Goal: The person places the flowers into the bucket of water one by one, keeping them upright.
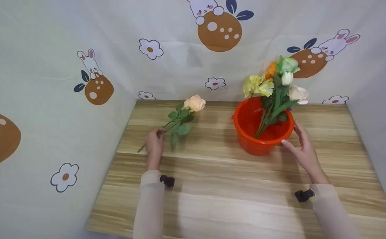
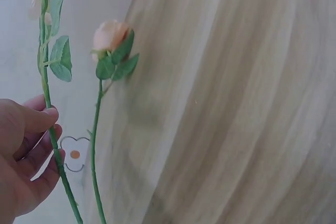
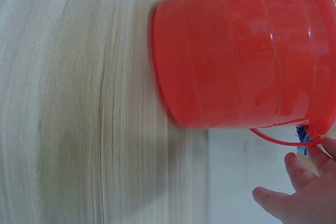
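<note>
My left hand (image 1: 155,142) pinches the green stem of a peach artificial rose (image 2: 44,51) between thumb and fingers. Beside that stem, a second peach rose (image 2: 110,38) shows in the left wrist view; from the head, the blooms overlap. On the right, a red bucket (image 1: 257,147) stands upright with several artificial flowers leaning in it, among them yellow blossoms (image 1: 257,85), a pale green bloom (image 1: 288,64) and a cream rose (image 1: 298,94). My right hand (image 1: 304,151) touches the bucket's right side near the rim, thumb and fingers spread along the outside.
The wooden tabletop (image 1: 226,199) carries the bucket. A pale cloth backdrop (image 1: 179,69) printed with rabbits and flowers rises behind the table and along its sides. The bucket's thin red handle (image 3: 278,141) hangs down beside my right fingers.
</note>
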{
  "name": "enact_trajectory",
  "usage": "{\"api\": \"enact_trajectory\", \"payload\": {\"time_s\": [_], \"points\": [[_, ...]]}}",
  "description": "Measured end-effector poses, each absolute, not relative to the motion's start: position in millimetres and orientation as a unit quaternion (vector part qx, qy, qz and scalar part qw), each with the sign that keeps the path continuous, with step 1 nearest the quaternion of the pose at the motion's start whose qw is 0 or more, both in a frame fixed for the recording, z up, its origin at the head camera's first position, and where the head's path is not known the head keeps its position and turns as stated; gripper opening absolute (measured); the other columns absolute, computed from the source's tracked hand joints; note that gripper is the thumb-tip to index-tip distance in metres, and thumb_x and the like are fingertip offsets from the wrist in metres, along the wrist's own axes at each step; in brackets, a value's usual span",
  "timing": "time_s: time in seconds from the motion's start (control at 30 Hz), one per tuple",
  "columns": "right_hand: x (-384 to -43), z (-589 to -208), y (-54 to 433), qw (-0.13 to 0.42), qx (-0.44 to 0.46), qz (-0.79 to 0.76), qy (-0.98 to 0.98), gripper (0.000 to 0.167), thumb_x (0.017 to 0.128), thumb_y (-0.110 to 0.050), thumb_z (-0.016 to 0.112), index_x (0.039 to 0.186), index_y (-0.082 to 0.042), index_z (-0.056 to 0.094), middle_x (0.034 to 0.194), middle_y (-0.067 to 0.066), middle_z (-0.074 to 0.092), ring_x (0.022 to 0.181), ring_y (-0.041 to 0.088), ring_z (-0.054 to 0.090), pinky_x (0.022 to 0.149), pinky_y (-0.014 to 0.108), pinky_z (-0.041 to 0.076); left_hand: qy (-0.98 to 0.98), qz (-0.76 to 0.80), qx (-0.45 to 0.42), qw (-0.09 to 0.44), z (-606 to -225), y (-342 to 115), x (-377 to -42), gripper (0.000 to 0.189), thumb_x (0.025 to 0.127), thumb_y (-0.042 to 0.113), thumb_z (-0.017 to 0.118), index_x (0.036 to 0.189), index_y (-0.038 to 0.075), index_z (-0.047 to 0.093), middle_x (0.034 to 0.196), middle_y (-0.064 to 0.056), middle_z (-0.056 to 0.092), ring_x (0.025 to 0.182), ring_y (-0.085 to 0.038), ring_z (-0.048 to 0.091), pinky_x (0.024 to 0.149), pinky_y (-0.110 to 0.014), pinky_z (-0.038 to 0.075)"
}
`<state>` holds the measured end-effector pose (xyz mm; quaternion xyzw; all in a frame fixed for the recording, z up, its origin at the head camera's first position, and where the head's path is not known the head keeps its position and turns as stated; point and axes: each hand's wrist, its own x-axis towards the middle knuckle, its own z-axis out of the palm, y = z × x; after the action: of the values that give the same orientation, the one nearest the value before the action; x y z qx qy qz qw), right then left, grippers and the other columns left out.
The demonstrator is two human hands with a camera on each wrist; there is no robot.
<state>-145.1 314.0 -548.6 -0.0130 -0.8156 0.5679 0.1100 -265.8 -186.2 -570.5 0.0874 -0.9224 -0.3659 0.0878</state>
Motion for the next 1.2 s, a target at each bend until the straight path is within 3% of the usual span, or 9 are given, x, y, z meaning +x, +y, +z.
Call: {"api": "enact_trajectory", "payload": {"time_s": [0.63, 0.97, 1.2], "points": [[-146.5, -551.6, 317.8, 0.108, -0.013, 0.573, -0.812, 0.084, 0.091, -0.007, 0.071, 0.159, -0.013, 0.022, 0.165, 0.015, 0.020, 0.151, 0.040, 0.023, 0.123, 0.059, 0.018, -0.876, -0.472, 0.026, 0.099, -545.5, -146.2, -262.4, 0.014, 0.094, 0.000, 0.064, 0.107, 0.003, 0.070, 0.108, -0.015, 0.071, 0.103, -0.030, 0.069, 0.092, -0.039, 0.057], [-146.3, -550.5, 316.4, 0.105, -0.009, 0.571, -0.814, 0.083, 0.092, -0.006, 0.070, 0.159, -0.010, 0.021, 0.164, 0.017, 0.021, 0.151, 0.041, 0.021, 0.122, 0.060, 0.016, -0.864, -0.488, -0.023, 0.124, -534.0, -124.3, -260.8, 0.013, 0.092, -0.003, 0.065, 0.104, 0.002, 0.069, 0.106, -0.016, 0.071, 0.102, -0.028, 0.068, 0.090, -0.037, 0.059], [-134.0, -520.1, 301.3, 0.105, -0.004, 0.580, -0.808, 0.080, 0.092, -0.003, 0.068, 0.156, 0.001, 0.021, 0.162, 0.027, 0.020, 0.148, 0.049, 0.020, 0.122, 0.062, 0.014, -0.856, -0.497, -0.032, 0.137, -524.8, -110.3, -258.4, 0.012, 0.089, -0.001, 0.069, 0.101, 0.003, 0.068, 0.102, -0.014, 0.072, 0.097, -0.028, 0.070, 0.086, -0.039, 0.059]]}}
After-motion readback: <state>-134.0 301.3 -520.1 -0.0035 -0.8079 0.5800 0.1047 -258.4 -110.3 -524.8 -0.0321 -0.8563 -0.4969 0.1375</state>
